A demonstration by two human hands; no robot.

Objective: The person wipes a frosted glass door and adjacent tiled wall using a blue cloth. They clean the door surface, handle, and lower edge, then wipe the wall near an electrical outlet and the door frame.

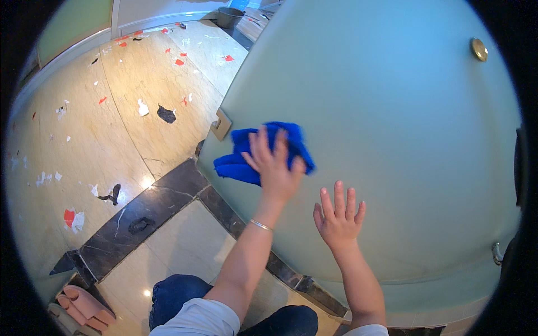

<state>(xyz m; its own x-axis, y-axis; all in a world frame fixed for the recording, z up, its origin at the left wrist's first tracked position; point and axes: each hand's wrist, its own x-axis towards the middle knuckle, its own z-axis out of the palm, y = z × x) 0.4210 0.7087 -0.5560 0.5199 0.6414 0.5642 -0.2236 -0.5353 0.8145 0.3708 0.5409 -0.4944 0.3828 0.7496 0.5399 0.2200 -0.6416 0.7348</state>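
A frosted glass door or panel (pixel 391 138) fills the view in front of me. Against it my left hand (pixel 275 161) presses a crumpled blue cloth (pixel 235 171), fingers spread over the fabric; hand and cloth are slightly blurred. My right hand (pixel 340 220) lies lower and to the right, palm towards the glass, fingers apart and holding nothing. It appears to rest on the panel. A square metal fitting (pixel 221 124) sits at the panel's left edge, just left of the cloth.
Torn paper and a black scrap (pixel 166 114) litter the beige floor (pixel 126 138) at left. A dark marble threshold (pixel 138 210) crosses below. Pink slippers (pixel 86 304) stand lower left, a grey bucket (pixel 229 17) at the top. A brass-coloured knob (pixel 479 49) and metal handle (pixel 497 253) are at right.
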